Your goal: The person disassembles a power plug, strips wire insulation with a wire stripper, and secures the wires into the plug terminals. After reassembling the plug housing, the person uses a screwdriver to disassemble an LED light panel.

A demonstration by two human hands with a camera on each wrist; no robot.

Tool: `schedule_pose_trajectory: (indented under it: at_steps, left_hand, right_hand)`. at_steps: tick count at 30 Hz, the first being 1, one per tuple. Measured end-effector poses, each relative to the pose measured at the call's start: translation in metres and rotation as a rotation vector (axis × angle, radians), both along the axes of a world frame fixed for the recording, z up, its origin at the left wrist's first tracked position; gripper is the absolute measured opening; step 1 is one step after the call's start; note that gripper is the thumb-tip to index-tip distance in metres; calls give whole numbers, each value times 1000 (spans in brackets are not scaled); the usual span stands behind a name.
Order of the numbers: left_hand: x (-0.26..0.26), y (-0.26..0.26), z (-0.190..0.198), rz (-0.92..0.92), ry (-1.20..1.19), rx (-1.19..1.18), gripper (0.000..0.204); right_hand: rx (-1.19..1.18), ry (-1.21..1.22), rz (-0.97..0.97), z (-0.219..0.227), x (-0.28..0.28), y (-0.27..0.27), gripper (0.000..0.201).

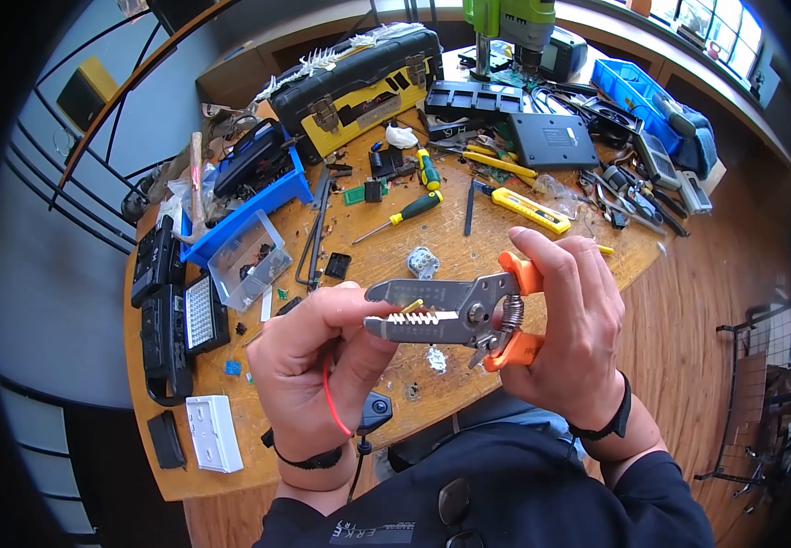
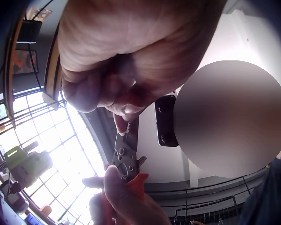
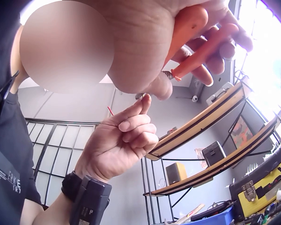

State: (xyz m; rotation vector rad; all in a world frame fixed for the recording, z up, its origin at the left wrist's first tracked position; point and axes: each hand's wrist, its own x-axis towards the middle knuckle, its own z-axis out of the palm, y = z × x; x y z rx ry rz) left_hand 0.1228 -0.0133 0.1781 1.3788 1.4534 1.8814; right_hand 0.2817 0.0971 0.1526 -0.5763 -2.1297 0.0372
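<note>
My right hand [image 1: 578,320] grips a wire stripper [image 1: 455,306] by its orange handles, with the spring showing between them. Its grey jaws point left and stand apart, toothed edges visible. My left hand [image 1: 322,361] pinches a thin red wire [image 1: 333,402], whose tail curves down below the thumb. Beyond the left fingertips, a small brass-coloured piece [image 1: 413,306] shows between the stripper's jaws. The left finger and thumb overlap the jaw tips in the head view. In the right wrist view, the left hand [image 3: 122,136] pinches just below the right hand, and the orange handles [image 3: 203,54] are spread.
Below lies a wooden table [image 1: 450,265] with screwdrivers [image 1: 404,216], a yellow utility knife [image 1: 528,210] and a clear plastic box [image 1: 249,260]. Behind are a black-yellow toolbox [image 1: 359,91], a blue bin [image 1: 249,215] and a green drill press [image 1: 514,27]. A white box [image 1: 214,434] stands near the front left edge.
</note>
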Motion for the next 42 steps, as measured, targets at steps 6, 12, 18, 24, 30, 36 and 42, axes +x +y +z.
schedule_pose_trajectory:
  at_steps: [6, 12, 18, 24, 30, 36, 42]
  left_hand:
    - [0, 1, 0, 27, 29, -4, 12]
    - [0, 0, -2, 59, 49, -28, 11]
    - [1, -1, -1, 93, 93, -25, 12]
    - [2, -3, -2, 83, 73, -1, 13]
    - [2, -4, -1, 83, 64, -10, 13]
    - [2, -4, -2, 103, 73, -35, 12]
    - [3, -4, -1, 89, 64, -39, 11]
  right_hand:
    - [8, -9, -4, 0, 0, 0, 55]
    - [13, -14, -14, 0, 0, -1, 54]
    - [-98, -23, 35, 6, 3, -6, 54]
    - [-77, -27, 29, 6, 3, -6, 54]
    - [-91, -45, 14, 9, 5, -8, 54]
    - [-68, -36, 3, 8, 5, -8, 54]
    - [-82, -41, 9, 8, 6, -9, 54]
